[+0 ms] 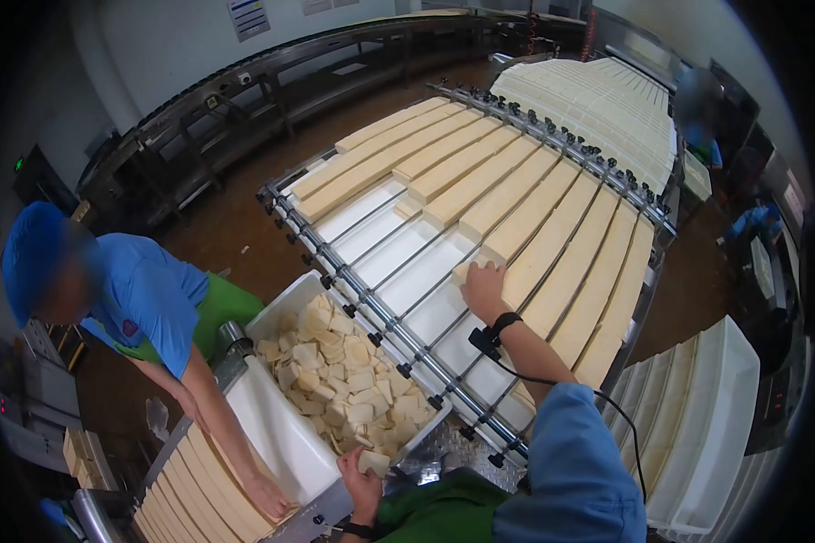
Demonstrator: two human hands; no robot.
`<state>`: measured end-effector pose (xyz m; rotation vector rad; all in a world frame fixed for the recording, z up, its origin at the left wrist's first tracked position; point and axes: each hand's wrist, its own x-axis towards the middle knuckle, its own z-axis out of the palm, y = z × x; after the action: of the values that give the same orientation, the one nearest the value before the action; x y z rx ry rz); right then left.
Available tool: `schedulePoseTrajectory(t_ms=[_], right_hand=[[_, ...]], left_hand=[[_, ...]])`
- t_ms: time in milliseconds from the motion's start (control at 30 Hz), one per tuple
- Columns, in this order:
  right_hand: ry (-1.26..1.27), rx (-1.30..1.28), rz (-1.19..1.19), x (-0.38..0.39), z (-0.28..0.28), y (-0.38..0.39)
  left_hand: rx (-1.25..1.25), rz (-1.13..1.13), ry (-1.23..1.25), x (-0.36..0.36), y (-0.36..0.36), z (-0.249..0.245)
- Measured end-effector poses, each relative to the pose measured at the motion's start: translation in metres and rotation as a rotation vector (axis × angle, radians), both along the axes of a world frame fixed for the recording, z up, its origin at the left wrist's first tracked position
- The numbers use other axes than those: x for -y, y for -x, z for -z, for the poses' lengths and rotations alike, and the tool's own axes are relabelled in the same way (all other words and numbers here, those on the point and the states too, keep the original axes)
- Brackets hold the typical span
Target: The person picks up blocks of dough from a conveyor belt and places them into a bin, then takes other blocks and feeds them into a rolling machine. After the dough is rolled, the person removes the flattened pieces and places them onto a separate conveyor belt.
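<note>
My right hand (pixel 484 288) reaches over the conveyor and has its fingers closed round the near end of a long pale strip (pixel 522 219). Several such strips lie side by side between thin metal rods on the white belt (pixel 394 253). Low in the view, my left hand (pixel 362 484) pinches a small pale piece (pixel 373 463) at the near edge of a white bin. That bin (pixel 304 288) holds a heap of similar loose pieces (pixel 344 380).
At the left a co-worker in blue (pixel 149 281) bends over another row of strips (pixel 210 480). A roller bar with black knobs (pixel 371 299) edges the conveyor. White trays (pixel 697 425) stand at the right. More people work at the far right.
</note>
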<state>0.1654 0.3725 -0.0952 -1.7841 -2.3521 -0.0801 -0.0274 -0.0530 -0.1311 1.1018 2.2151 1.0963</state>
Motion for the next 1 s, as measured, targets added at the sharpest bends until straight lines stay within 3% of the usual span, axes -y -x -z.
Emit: schedulePoseTrajectory(t_ms=[167, 367, 467, 567, 600, 800, 867, 933, 1000], right_hand=[[-0.178, 0.099, 0.05, -0.006, 0.0, -0.002], [-0.078, 0.14, 0.263, -0.025, -0.018, -0.011], [-0.279, 0.201, 0.21, -0.039, 0.007, -0.02], [0.153, 0.201, 0.231, -0.027, -0.037, -0.014], [0.181, 0.218, 0.222, -0.036, -0.033, -0.018], [0.071, 0.199, 0.281, -0.078, 0.027, -0.04], [0.126, 0.184, 0.302, -0.078, 0.017, -0.032], [0.153, 0.183, 0.225, -0.048, -0.03, -0.023], [0.077, 0.168, 0.061, -0.037, -0.039, -0.009]], left_hand=[[0.012, 0.006, 0.009, -0.004, -0.003, -0.001], [-0.014, 0.046, 0.021, -0.004, -0.01, 0.001], [-0.017, 0.034, 0.016, -0.004, -0.014, 0.001], [-0.05, 0.017, -0.009, -0.009, -0.01, -0.001], [-0.058, -0.006, -0.024, -0.014, -0.007, -0.005], [-0.085, -0.107, -0.063, -0.054, 0.032, -0.016], [-0.156, -0.137, -0.106, -0.05, 0.047, -0.03], [-0.287, -0.197, -0.117, -0.018, 0.059, -0.052], [-0.438, -0.404, -0.076, 0.03, 0.069, -0.055]])
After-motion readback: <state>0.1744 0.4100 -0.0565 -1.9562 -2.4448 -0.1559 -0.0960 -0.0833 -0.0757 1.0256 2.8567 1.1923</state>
